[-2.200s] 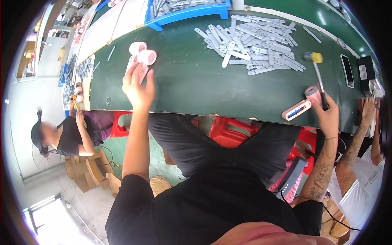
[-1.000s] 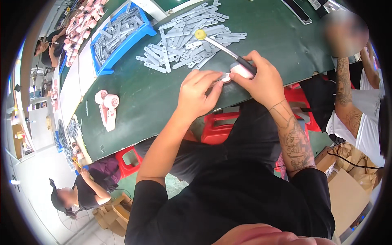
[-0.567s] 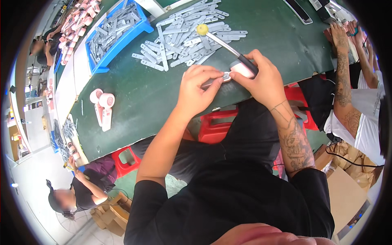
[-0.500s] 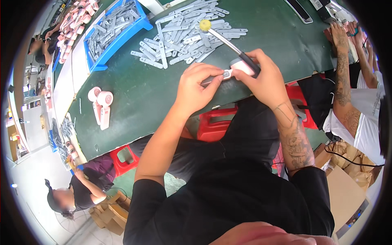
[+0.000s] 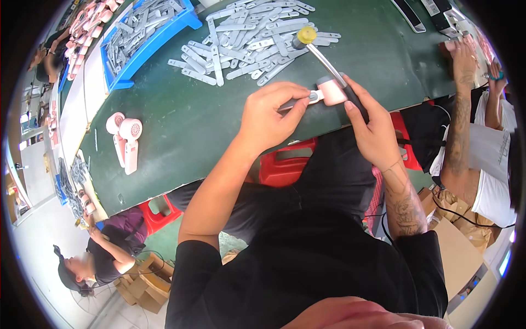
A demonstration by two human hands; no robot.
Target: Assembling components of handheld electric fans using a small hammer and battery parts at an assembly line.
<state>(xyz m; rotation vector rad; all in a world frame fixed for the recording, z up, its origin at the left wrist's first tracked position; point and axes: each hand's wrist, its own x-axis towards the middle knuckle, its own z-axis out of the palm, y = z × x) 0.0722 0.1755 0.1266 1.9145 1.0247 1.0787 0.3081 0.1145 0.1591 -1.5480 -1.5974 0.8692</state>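
My left hand (image 5: pixel 272 116) is closed around the handle of a small pink handheld fan (image 5: pixel 332 92). A grey strip shows along that handle, and the round fan head points to the right, just above the green table. My right hand (image 5: pixel 374 130) grips the dark handle of a small mallet (image 5: pixel 327 62). Its metal shaft slants up and left over the fan head to a yellow-faced head, which is held over the edge of a pile of grey plastic strips (image 5: pixel 241 54).
Two pink handheld fans (image 5: pixel 131 148) lie on the green table (image 5: pixel 181 131) at left. A blue bin (image 5: pixel 129 66) of grey strips stands at the back left. A phone (image 5: pixel 408 15) lies at the back right. Co-workers sit at both sides; a red stool (image 5: pixel 282 167) is below the table edge.
My right hand has drawn right, its thumb coming off the fan, and the mallet head has shifted right. My left hand still holds the fan.
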